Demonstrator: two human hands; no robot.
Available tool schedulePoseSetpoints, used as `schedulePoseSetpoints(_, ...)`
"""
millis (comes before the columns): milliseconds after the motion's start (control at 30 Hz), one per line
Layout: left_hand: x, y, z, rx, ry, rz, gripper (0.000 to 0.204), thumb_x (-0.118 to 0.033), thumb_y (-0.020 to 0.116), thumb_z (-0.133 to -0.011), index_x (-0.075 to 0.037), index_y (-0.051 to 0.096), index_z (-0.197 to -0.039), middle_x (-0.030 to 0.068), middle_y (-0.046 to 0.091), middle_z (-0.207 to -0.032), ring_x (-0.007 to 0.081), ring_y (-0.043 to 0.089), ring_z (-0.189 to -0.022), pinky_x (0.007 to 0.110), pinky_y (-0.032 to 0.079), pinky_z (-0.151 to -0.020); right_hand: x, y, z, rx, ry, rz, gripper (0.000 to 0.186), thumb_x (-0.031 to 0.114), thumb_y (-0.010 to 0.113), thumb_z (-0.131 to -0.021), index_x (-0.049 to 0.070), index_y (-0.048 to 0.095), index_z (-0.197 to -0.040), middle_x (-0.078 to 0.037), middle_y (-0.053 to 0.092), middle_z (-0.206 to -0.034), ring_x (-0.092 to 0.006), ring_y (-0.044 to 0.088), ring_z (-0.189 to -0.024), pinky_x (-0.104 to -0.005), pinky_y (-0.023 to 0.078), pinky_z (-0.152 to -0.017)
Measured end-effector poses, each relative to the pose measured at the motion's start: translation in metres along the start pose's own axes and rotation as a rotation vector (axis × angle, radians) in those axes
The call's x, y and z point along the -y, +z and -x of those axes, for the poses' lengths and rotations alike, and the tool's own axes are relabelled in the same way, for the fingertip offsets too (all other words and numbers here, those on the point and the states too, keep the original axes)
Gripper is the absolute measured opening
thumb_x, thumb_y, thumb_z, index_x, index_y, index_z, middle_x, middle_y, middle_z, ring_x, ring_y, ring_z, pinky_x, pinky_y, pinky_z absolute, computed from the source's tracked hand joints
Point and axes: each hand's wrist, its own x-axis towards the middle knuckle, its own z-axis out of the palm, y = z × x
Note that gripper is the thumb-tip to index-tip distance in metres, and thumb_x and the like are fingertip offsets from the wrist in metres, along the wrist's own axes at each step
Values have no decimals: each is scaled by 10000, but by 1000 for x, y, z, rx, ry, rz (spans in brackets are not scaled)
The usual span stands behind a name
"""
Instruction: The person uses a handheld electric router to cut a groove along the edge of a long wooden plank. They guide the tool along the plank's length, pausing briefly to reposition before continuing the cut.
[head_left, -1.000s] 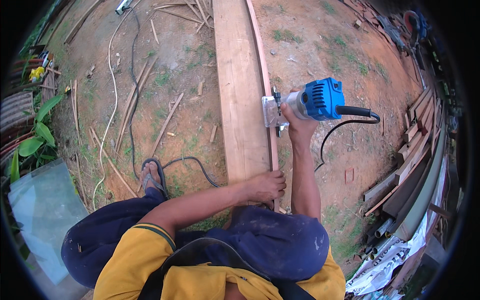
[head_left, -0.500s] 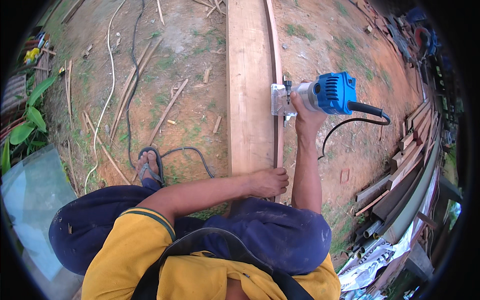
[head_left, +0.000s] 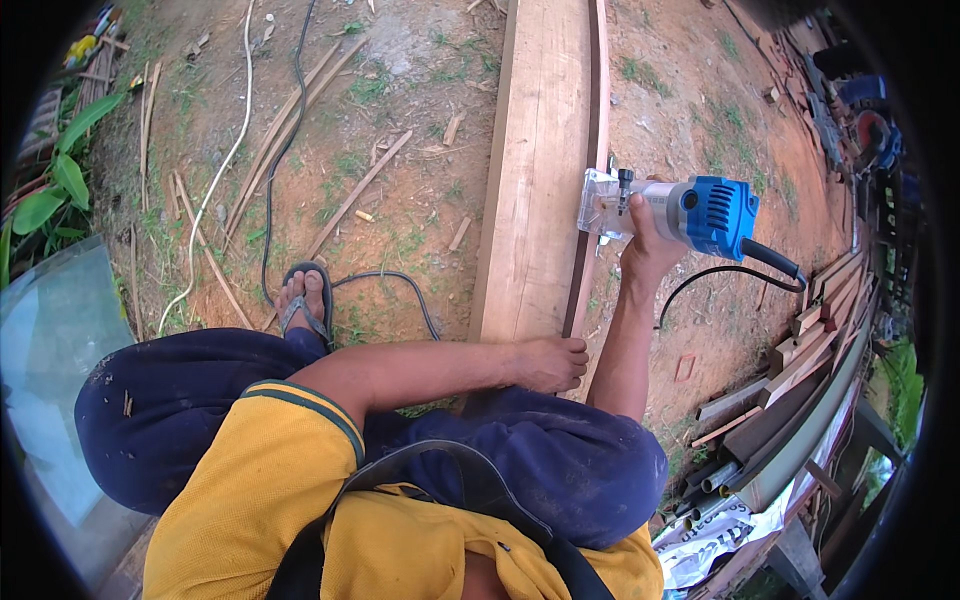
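Observation:
My right hand point(head_left: 655, 238) is wrapped around the body of a blue and silver trim router point(head_left: 718, 215), which lies on its side. The router's clear base point(head_left: 603, 203) sits against the right edge of a long wooden beam point(head_left: 535, 150). A narrow, darker wooden strip or stepped edge point(head_left: 597, 120) runs along that side. The bit is hidden. At the near end of the beam, my left hand point(head_left: 550, 365) rests with fingers curled over its right edge. My left forearm crosses in front of me, above my knee.
A black cord point(head_left: 690, 274) hangs from the router. Another dark cable point(head_left: 270, 190) and a white cable point(head_left: 222, 175) cross the dirt at left, among thin wood offcuts point(head_left: 360, 195). My sandaled foot point(head_left: 306, 300) is beside them. Stacked timber and pipes point(head_left: 765, 410) lie at right.
The whole view has shifted, so the beam and router appear farther right and tilted. Both hands keep their holds; the router has barely moved along the beam, if at all.

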Motion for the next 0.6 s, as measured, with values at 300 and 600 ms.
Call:
schedulePoseSetpoints(300,2,5,0,-94,15,-23,198,-289,575,-781,-129,691,-763,30,645,-856,214,596,-966,352,432,-940,6,5,3,1,11,-41,515,64,868,-800,-15,601,-1233,-106,663,-1135,-191,666,-984,-328,554,-871)
schedulePoseSetpoints(600,2,4,-1,-53,21,-19,197,-295,570,-804,-137,688,-801,24,644,-878,213,593,-986,370,415,-962,7,6,5,18,44,-9,521,63,856,-802,15,592,-1249,-96,659,-1151,-192,656,-1009,-338,538,-896)
